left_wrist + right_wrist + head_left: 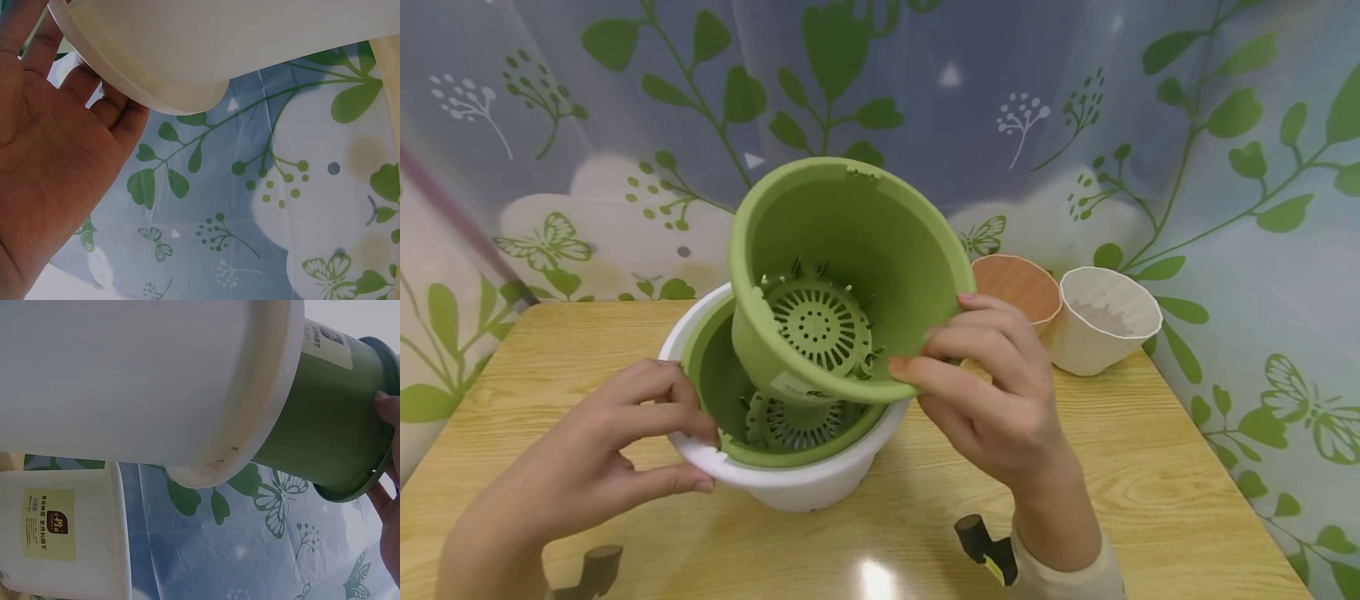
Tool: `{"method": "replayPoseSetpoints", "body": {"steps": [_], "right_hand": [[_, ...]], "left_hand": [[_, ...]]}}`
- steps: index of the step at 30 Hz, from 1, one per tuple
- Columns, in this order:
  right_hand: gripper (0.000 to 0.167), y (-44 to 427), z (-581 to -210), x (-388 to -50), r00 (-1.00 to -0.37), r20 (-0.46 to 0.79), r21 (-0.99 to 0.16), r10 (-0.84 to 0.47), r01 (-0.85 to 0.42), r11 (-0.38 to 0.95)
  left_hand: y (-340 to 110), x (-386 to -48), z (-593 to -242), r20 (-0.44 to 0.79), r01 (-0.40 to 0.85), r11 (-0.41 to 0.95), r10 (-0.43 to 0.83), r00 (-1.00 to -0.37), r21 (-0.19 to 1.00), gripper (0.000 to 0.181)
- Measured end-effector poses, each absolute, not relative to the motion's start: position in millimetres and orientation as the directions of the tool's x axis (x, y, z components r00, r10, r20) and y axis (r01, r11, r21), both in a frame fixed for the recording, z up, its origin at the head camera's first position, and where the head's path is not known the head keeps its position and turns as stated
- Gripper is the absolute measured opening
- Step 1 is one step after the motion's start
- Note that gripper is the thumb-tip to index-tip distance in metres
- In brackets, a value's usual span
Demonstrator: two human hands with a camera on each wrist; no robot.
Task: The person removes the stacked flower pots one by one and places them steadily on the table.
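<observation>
A green flower pot (880,225) with a slotted bottom is held tilted in the head view, its lower part inside the pots below. My right hand (1000,383) pinches its right rim, thumb at the front. Beneath it, a second green pot (709,358) sits inside a large white pot (805,493). My left hand (602,437) holds the left rim of the white pot, fingers over the edge and thumb outside. The left wrist view has that hand (56,162) at the white rim (134,94). A paper label (328,345) shows on the raised green pot.
An orange-brown pot (1015,287) and a cream fluted pot (1093,350) stand side by side at the table's back right. The wooden table (1150,483) meets a leaf-patterned curtain (925,83) behind and at the sides. A labelled pale pot (94,537) appears in the right wrist view.
</observation>
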State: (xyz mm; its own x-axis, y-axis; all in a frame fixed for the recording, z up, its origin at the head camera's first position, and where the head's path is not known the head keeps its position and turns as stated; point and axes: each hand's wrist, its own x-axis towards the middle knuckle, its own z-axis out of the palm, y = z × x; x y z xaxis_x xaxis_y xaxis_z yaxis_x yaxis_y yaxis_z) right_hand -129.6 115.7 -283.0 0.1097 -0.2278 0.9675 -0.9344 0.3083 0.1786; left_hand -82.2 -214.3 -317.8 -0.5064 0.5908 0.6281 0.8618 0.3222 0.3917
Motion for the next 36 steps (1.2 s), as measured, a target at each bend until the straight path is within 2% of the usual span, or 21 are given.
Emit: {"method": "replayPoseSetpoints", "body": {"steps": [15, 29, 36], "right_hand": [[0.018, 114, -282, -132, 0.076, 0.991, 0.109, -0.114, -0.939, 0.325], [0.022, 121, -276, -128, 0.059, 0.993, 0.009, 0.102, -0.901, 0.434], [0.028, 132, -276, -128, 0.037, 0.994, -0.016, 0.103, -0.881, 0.473]], "left_hand": [[-218, -81, -318, 0.628, 0.860, 0.331, 0.587, -0.511, 0.389, 0.033], [-219, -82, -317, 0.612, 0.852, 0.358, 0.593, -0.523, 0.381, 0.033], [-219, -81, -319, 0.610, 0.851, 0.361, 0.594, -0.525, 0.381, 0.035]]}}
